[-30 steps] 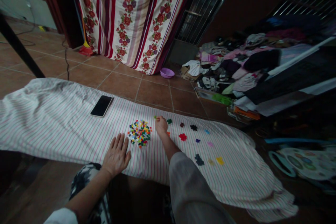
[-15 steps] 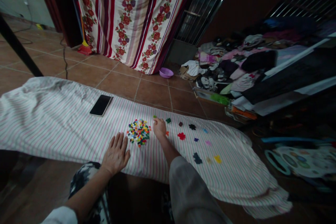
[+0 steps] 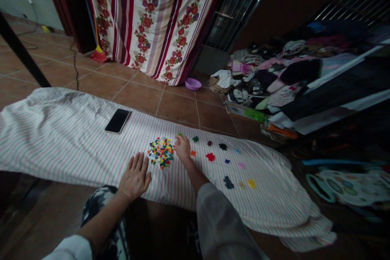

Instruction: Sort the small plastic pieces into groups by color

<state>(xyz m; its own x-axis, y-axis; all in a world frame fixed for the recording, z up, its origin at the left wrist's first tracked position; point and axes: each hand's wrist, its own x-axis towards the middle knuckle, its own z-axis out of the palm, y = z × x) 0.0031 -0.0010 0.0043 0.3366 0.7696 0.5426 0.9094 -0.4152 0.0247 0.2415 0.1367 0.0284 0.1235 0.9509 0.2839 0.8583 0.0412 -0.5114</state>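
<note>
My left hand (image 3: 134, 176) lies flat on the striped cloth (image 3: 76, 142), fingers stretched out, just left of a heap of small multicoloured pieces (image 3: 161, 152). At the heap's right edge is my right hand (image 3: 183, 148), its fingers pinched together; whatever is between them is hidden. A light green bit (image 3: 179, 134) shows just past its fingertips. Sorted by colour, small clusters spread to the right: an orange cluster (image 3: 193, 153), a dark green cluster (image 3: 195, 139), a red cluster (image 3: 210, 157), a black cluster (image 3: 223, 146), a dark grey cluster (image 3: 228, 183) and a yellow cluster (image 3: 251, 183), among several others.
A phone (image 3: 118, 121) lies on the cloth left of the heap. Beyond are a tiled floor (image 3: 176, 107), a purple basin (image 3: 193, 84), a floral curtain (image 3: 158, 24) and a red broom (image 3: 98, 55). Piled clothes (image 3: 274, 69) fill the right side.
My right hand has shifted slightly left toward the heap, leaving the orange cluster more exposed. My left hand stays flat in the same place.
</note>
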